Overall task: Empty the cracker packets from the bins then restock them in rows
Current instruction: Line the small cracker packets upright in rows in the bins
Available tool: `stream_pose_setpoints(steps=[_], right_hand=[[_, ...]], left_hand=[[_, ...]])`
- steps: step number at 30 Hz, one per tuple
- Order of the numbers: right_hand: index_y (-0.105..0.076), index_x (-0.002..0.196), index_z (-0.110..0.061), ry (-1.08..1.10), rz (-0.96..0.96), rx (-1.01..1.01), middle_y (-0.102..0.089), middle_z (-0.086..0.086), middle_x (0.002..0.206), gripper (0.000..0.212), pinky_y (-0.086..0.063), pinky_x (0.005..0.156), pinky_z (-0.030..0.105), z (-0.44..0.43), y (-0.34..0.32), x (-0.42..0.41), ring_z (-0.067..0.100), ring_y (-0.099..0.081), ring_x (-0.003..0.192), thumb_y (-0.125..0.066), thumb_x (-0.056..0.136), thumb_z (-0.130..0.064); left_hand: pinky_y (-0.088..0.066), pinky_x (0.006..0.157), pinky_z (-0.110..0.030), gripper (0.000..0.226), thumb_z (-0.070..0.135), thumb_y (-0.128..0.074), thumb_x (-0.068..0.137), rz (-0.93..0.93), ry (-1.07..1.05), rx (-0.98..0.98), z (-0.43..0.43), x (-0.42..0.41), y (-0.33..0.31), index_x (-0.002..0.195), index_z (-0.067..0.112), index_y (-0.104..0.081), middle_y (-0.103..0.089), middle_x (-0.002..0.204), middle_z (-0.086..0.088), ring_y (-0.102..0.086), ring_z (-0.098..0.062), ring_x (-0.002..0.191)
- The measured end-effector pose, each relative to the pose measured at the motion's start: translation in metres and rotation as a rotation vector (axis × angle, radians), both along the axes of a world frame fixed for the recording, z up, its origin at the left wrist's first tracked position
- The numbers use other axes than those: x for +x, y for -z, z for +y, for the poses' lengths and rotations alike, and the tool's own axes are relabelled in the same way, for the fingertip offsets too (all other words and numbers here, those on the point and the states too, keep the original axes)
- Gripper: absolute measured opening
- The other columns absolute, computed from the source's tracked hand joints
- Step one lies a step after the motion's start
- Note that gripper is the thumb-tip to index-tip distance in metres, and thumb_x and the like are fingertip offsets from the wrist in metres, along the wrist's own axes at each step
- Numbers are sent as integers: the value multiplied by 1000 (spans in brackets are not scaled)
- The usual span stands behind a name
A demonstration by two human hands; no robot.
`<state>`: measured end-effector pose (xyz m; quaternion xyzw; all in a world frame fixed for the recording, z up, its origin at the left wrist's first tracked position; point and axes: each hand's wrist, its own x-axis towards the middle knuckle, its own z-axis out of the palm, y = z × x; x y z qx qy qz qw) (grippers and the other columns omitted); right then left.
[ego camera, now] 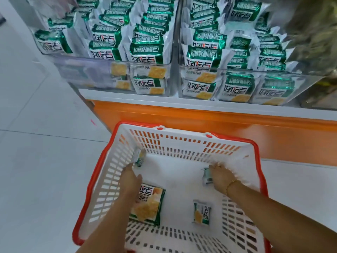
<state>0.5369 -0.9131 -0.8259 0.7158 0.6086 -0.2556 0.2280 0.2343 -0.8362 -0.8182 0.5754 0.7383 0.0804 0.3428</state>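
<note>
Basket low, both hands inside. Left hand reaches for corner packet, on end just beyond fingers; can't tell if gripped. Right hand curls round side packet. Flat packet beside left forearm. Bins well stocked.

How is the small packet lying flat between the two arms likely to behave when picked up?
Probably light: the small packet is tiny beside the large packet. Its shiny film looks slippery. It lies flat on the basket floor, so rolling seems unlikely; the crackers pictured could crack if squeezed.
</note>
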Motion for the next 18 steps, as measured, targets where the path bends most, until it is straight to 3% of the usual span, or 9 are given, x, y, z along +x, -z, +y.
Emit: stream_pose_setpoints(steps=[5,7,9,10,14,16,18], right_hand=[[-26,146,3,27,41,103,-32,25,148,72,-41,100,40,-4,28,-8,39,-33,137,-63,85,-8],[-47,132,9,43,79,158,-51,33,127,68,-48,90,48,-8,43,-5,49,-48,120,-74,71,-2],[-65,106,6,62,74,165,-62,29,97,58,-51,69,46,-8,52,-5,49,-61,92,-81,50,5],[-66,98,4,73,91,178,-62,26,91,54,-50,65,43,-7,55,-7,47,-62,86,-81,46,6],[-57,109,0,43,32,195,-58,21,105,48,-43,80,38,4,48,-10,37,-56,102,-72,64,-6],[-61,99,2,43,36,189,-60,22,94,50,-46,73,40,4,44,-9,39,-60,91,-80,54,-7],[-56,113,0,73,82,186,-59,19,106,50,-43,83,39,4,40,-9,37,-56,102,-73,67,-10]], left_hand=[[-41,96,-39,59,2,-61,86,-84,-43,66,18,18,18,140,1,-37,-50,131,-21,-50,-35,117],[-47,86,-40,59,4,-61,86,-106,-107,93,24,26,22,139,3,-35,-53,126,-22,-56,-37,108],[-51,76,-40,60,8,-63,86,-89,-158,107,27,32,28,139,4,-35,-58,117,-21,-61,-37,96],[-52,74,-40,58,10,-64,87,-86,-179,106,28,34,31,138,4,-37,-60,113,-20,-62,-36,92],[-49,77,-39,40,20,-70,85,-22,-168,56,33,41,42,118,1,-59,-59,110,-19,-59,-34,93],[-46,76,-39,44,26,-72,83,-15,-189,32,37,45,46,117,1,-59,-56,112,-19,-57,-34,95],[-48,77,-40,51,29,-73,81,-74,-238,22,40,50,51,121,2,-56,-56,115,-18,-58,-33,95]])
